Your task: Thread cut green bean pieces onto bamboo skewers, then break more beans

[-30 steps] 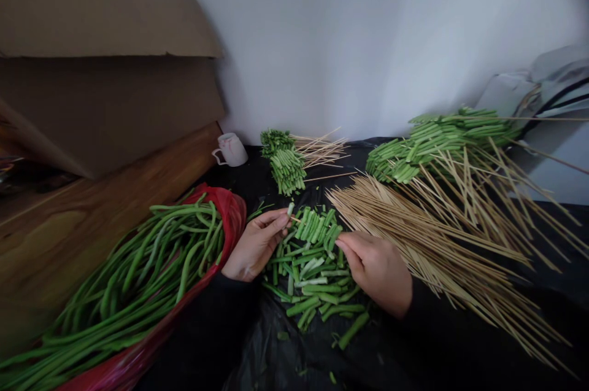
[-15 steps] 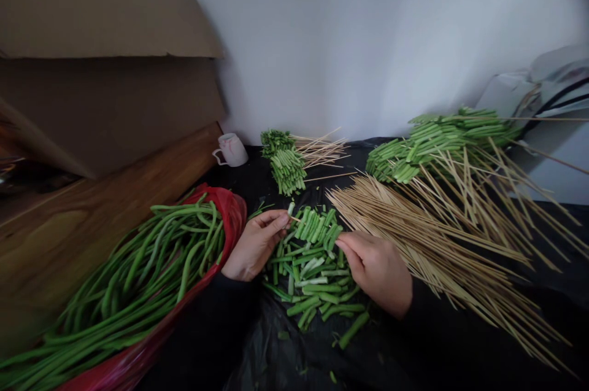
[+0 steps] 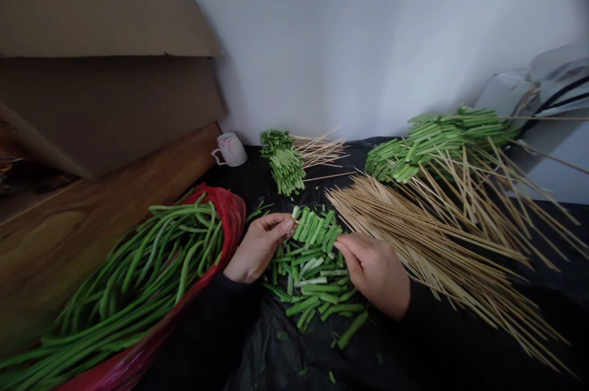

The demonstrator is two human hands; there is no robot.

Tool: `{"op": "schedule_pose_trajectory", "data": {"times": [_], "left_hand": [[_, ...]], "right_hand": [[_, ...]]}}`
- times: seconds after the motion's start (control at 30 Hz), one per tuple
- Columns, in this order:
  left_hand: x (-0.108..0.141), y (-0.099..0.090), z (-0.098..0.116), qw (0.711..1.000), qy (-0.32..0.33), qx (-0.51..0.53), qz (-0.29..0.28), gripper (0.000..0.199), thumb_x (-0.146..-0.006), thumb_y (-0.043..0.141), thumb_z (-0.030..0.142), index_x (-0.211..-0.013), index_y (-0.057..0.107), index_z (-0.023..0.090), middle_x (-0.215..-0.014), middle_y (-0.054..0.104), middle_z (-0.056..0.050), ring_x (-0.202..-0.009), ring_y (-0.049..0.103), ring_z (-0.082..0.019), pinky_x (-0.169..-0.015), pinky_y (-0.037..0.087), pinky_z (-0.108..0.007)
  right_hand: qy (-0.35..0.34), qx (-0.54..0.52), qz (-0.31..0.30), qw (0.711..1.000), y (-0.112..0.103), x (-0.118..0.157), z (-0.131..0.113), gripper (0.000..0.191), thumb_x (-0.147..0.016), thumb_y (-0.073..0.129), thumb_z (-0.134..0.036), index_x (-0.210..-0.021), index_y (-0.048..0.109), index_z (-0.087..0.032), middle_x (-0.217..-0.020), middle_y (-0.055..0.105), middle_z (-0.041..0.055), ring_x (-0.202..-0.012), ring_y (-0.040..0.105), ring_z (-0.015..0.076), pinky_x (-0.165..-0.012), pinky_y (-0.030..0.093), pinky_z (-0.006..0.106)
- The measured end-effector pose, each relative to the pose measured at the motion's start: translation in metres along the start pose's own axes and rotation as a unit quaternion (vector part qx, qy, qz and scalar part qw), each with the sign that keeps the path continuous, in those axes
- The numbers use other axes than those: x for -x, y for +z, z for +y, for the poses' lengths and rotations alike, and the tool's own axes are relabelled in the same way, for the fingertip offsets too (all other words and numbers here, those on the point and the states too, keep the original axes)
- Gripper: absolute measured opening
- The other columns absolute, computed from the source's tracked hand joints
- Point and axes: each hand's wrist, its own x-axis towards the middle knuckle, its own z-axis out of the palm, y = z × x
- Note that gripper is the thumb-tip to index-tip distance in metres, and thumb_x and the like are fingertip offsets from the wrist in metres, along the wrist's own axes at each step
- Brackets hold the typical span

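Between my hands is a row of cut green bean pieces (image 3: 316,228), side by side on a thin bamboo skewer. My left hand (image 3: 260,247) is closed, thumb and forefinger pinching a pale-ended bean piece (image 3: 295,212) at the row's left end, where a short bit of skewer shows. At the right end, my right hand (image 3: 375,271) pinches the skewered row; its fingers hide the rest of the skewer. Below both hands lies a loose pile of cut bean pieces (image 3: 322,290) on black plastic sheeting (image 3: 276,360).
A red bag (image 3: 234,216) of whole long beans (image 3: 151,274) lies at left. Bare skewers (image 3: 427,243) spread at right. Finished skewered bundles (image 3: 288,170) stand ahead, with more bundles (image 3: 442,139) at back right. A mug (image 3: 231,150) and a cardboard box (image 3: 110,96) stand back left.
My left hand has shifted slightly right, bringing the pale-ended bean piece closer to the row. My right hand has barely moved.
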Motion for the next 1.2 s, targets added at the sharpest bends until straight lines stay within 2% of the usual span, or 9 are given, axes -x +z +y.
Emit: {"op": "schedule_pose_trajectory", "data": {"times": [0.3, 0.43, 0.5, 0.6, 0.67, 0.7, 0.83, 0.97, 1.2], "left_hand": [[0.000, 0.005, -0.006, 0.998, 0.034, -0.049, 0.021, 0.024, -0.058, 0.088, 0.031, -0.070, 0.075, 0.015, -0.077, 0.068, -0.002, -0.068, 0.055, -0.010, -0.065, 0.042, -0.022], [0.000, 0.003, -0.005, 0.988, 0.087, -0.124, 0.032, 0.028, -0.069, 0.080, 0.037, -0.091, 0.076, 0.019, -0.089, 0.072, -0.005, -0.078, 0.059, -0.015, -0.073, 0.044, -0.026], [-0.001, 0.002, -0.006, 0.966, 0.129, -0.221, 0.030, 0.026, -0.075, 0.075, 0.036, -0.096, 0.076, 0.020, -0.092, 0.073, -0.007, -0.083, 0.061, -0.019, -0.078, 0.044, -0.030], [-0.002, 0.000, -0.011, 0.894, 0.212, -0.394, 0.000, 0.015, -0.079, 0.071, 0.031, -0.089, 0.078, 0.022, -0.091, 0.073, -0.008, -0.088, 0.061, -0.023, -0.085, 0.041, -0.034], [-0.004, 0.000, -0.015, 0.848, 0.252, -0.466, -0.027, 0.014, -0.081, 0.069, 0.030, -0.090, 0.078, 0.025, -0.090, 0.073, -0.007, -0.090, 0.059, -0.024, -0.087, 0.039, -0.036], [-0.004, -0.001, -0.016, 0.833, 0.261, -0.486, -0.038, 0.014, -0.082, 0.068, 0.030, -0.091, 0.078, 0.027, -0.090, 0.073, -0.007, -0.090, 0.058, -0.024, -0.086, 0.038, -0.036], [-0.008, -0.001, -0.020, 0.805, 0.273, -0.522, -0.070, 0.013, -0.082, 0.068, 0.031, -0.089, 0.078, 0.028, -0.086, 0.071, -0.006, -0.086, 0.054, -0.024, -0.080, 0.037, -0.036], [-0.012, -0.001, -0.020, 0.764, 0.281, -0.573, -0.097, 0.016, -0.083, 0.067, 0.037, -0.086, 0.078, 0.026, -0.082, 0.069, -0.007, -0.086, 0.052, -0.024, -0.079, 0.035, -0.036], [-0.010, 0.004, -0.019, 0.732, 0.265, -0.619, -0.100, 0.011, -0.083, 0.065, 0.029, -0.083, 0.074, 0.023, -0.085, 0.068, -0.007, -0.089, 0.052, -0.024, -0.080, 0.036, -0.036]], "right_hand": [[0.003, 0.001, 0.003, 1.000, -0.001, -0.003, -0.003, 0.026, -0.097, 0.041, -0.021, -0.086, 0.065, -0.018, -0.082, 0.068, 0.0042, -0.077, 0.062, 0.0163, -0.071, 0.039, 0.026], [0.017, 0.013, 0.025, 0.999, -0.009, -0.009, 0.004, 0.026, -0.097, 0.042, -0.023, -0.085, 0.065, -0.018, -0.079, 0.068, 0.0037, -0.074, 0.062, 0.0163, -0.071, 0.039, 0.026], [0.029, 0.014, 0.048, 0.998, -0.013, -0.013, 0.010, 0.026, -0.096, 0.043, -0.024, -0.082, 0.064, -0.018, -0.077, 0.067, 0.0033, -0.072, 0.061, 0.0160, -0.070, 0.039, 0.026], [0.037, 0.015, 0.059, 0.997, -0.015, -0.015, 0.017, 0.026, -0.096, 0.044, -0.024, -0.079, 0.063, -0.019, -0.075, 0.067, 0.0028, -0.069, 0.060, 0.0154, -0.068, 0.039, 0.026], [0.038, 0.014, 0.049, 0.998, -0.015, -0.015, 0.018, 0.027, -0.096, 0.043, -0.024, -0.079, 0.064, -0.019, -0.076, 0.068, 0.0031, -0.071, 0.061, 0.0155, -0.069, 0.040, 0.026], [0.038, 0.013, 0.043, 0.998, -0.014, -0.015, 0.017, 0.027, -0.096, 0.042, -0.024, -0.080, 0.064, -0.019, -0.079, 0.069, 0.0037, -0.073, 0.062, 0.0158, -0.071, 0.040, 0.026], [0.038, 0.017, 0.037, 0.998, -0.011, -0.013, 0.014, 0.026, -0.096, 0.043, -0.024, -0.087, 0.066, -0.019, -0.087, 0.071, 0.0054, -0.080, 0.065, 0.0169, -0.075, 0.042, 0.027], [0.042, 0.018, 0.034, 0.998, -0.011, -0.012, 0.015, 0.025, -0.096, 0.043, -0.023, -0.087, 0.067, -0.019, -0.087, 0.071, 0.0051, -0.080, 0.065, 0.0167, -0.076, 0.043, 0.027], [0.035, 0.011, 0.035, 0.999, -0.009, -0.012, 0.015, 0.025, -0.096, 0.043, -0.023, -0.089, 0.067, -0.018, -0.088, 0.072, 0.0059, -0.083, 0.065, 0.0171, -0.078, 0.043, 0.026]]}}
